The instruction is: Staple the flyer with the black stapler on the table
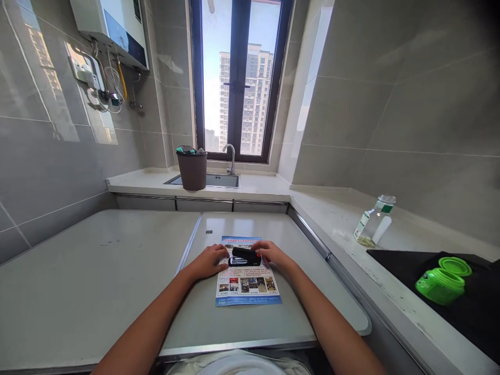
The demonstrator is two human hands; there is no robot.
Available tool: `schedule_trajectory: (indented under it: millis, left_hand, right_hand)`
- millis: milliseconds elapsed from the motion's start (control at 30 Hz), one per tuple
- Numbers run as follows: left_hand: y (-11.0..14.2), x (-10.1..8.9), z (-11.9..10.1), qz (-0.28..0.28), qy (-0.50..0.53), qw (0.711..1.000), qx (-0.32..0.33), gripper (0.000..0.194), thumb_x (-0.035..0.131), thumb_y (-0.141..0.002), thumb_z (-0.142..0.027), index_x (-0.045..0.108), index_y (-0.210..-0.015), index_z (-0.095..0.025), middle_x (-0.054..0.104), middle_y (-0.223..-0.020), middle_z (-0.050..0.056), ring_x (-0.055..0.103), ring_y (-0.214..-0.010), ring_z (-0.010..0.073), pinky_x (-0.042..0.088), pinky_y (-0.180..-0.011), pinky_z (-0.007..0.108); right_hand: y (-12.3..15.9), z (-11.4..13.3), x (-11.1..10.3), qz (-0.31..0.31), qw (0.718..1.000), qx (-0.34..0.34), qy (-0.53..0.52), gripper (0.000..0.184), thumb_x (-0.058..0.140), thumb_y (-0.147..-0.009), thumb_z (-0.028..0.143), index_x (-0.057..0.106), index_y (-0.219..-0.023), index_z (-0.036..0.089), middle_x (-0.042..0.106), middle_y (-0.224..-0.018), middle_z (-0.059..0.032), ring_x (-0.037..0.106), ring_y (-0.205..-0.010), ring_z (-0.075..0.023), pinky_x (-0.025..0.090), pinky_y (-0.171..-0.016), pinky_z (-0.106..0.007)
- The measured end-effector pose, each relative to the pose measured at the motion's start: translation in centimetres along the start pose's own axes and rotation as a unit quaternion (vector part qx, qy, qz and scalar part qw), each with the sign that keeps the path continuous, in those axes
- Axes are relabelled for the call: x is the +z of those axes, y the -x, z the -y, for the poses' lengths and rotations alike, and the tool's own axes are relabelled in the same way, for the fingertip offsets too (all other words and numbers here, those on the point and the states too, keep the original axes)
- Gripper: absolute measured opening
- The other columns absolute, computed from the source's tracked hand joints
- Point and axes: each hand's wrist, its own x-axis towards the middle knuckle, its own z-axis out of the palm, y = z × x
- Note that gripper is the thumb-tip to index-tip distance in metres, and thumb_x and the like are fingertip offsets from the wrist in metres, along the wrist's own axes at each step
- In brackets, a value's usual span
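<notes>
On the bench (226,327), the black stapler (242,253) lies over a printed flyer (250,300), its top already lifted from its base and not yet closed. My left hand (211,260) and right hand (272,253) are at its opposite ends, though I cannot tell whether either grip is clamped; a small dark strip (209,232) lies apart, untouched.

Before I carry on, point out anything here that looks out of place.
The brown bin looks odd: contents showing at its rim, it stands up on the counter by the sink, whereas bins usually stand on floors.
</notes>
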Motion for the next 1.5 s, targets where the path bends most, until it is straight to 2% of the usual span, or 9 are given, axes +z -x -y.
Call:
schedule_trajectory:
  millis: [100,233,400,867,1200,1300,1400,1500]
  left_hand:
    - [-0.3,0.3,-0.2,-0.011,-0.013,1.000,-0.012,0.025,0.068,-0.088,-0.039,0.069,-0.109,-0.026,0.066,-0.120,0.008,0.059,-0.112,0.0295,0.044,-0.099,0.044]
    - [-0.5,1.0,-0.2,-0.022,-0.007,1.000,-0.018,0.025,0.069,-0.087,-0.041,0.071,-0.108,-0.027,0.067,-0.118,0.007,0.059,-0.111,0.0297,0.042,-0.100,0.045]
    - [-0.5,1.3,-0.1,-0.032,0.020,0.999,-0.016,0.023,0.069,-0.087,-0.039,0.072,-0.106,-0.026,0.068,-0.116,0.008,0.060,-0.110,0.0290,0.042,-0.100,0.044]
    - [-0.6,1.3,-0.1,-0.027,0.028,0.999,-0.036,0.022,0.073,-0.084,-0.038,0.073,-0.102,-0.025,0.069,-0.112,0.006,0.061,-0.108,0.0280,0.042,-0.098,0.040]
    - [-0.7,1.7,0.7,-0.033,0.048,0.997,-0.042,0.028,0.075,-0.082,-0.040,0.073,-0.105,-0.025,0.070,-0.115,0.007,0.061,-0.111,0.0296,0.042,-0.100,0.041]
    - [-0.7,1.6,0.7,-0.031,0.049,0.997,-0.041,0.029,0.075,-0.082,-0.041,0.074,-0.105,-0.025,0.071,-0.115,0.007,0.061,-0.111,0.0298,0.043,-0.100,0.041]
    - [-0.7,1.3,0.6,-0.031,0.046,0.998,-0.042,0.028,0.075,-0.082,-0.040,0.075,-0.105,-0.025,0.071,-0.113,0.007,0.062,-0.110,0.0296,0.044,-0.099,0.041]
    - [-0.8,1.2,0.5,-0.036,0.068,0.996,-0.039,0.029,0.076,-0.082,-0.043,0.077,-0.105,-0.024,0.072,-0.111,0.008,0.064,-0.106,0.0283,0.046,-0.097,0.041]
  right_hand:
    - [0.1,-0.5,0.2,0.032,0.993,0.080,-0.080,0.044,0.053,-0.073,0.028,0.063,-0.114,0.016,0.056,-0.050,0.0039,0.057,-0.039,-0.0160,0.044,-0.042,-0.023]
    - [0.5,-0.2,0.1,0.049,0.975,0.141,-0.165,0.047,0.058,-0.070,0.023,0.059,-0.117,0.017,0.062,-0.057,0.0007,0.066,-0.048,-0.0192,0.056,-0.049,-0.028]
    - [0.5,0.2,-0.2,0.051,0.968,0.167,-0.182,0.045,0.057,-0.072,0.020,0.058,-0.117,0.018,0.064,-0.060,0.0005,0.068,-0.050,-0.0191,0.059,-0.052,-0.029]
    - [1.1,1.0,-0.3,0.055,0.962,0.149,-0.222,0.039,0.064,-0.070,0.014,0.062,-0.109,0.019,0.064,-0.066,0.0022,0.062,-0.048,-0.0122,0.054,-0.049,-0.023]
    - [0.5,0.3,0.0,0.031,0.975,0.134,-0.174,0.037,0.065,-0.068,0.019,0.063,-0.105,0.020,0.060,-0.064,0.0023,0.057,-0.047,-0.0118,0.049,-0.046,-0.023]
    - [0.3,0.1,0.3,0.013,0.984,0.108,-0.142,0.034,0.066,-0.068,0.023,0.066,-0.101,0.018,0.059,-0.061,0.0032,0.050,-0.043,-0.0110,0.044,-0.044,-0.023]
    - [0.2,0.3,0.4,-0.034,0.992,0.062,-0.103,0.027,0.069,-0.074,0.034,0.069,-0.095,0.018,0.060,-0.062,0.0031,0.042,-0.043,-0.0090,0.039,-0.044,-0.023]
    - [0.2,0.5,0.7,-0.066,0.996,-0.003,-0.063,0.034,0.067,-0.082,0.050,0.072,-0.096,0.019,0.067,-0.080,-0.0015,0.054,-0.062,-0.0127,0.046,-0.058,-0.025]
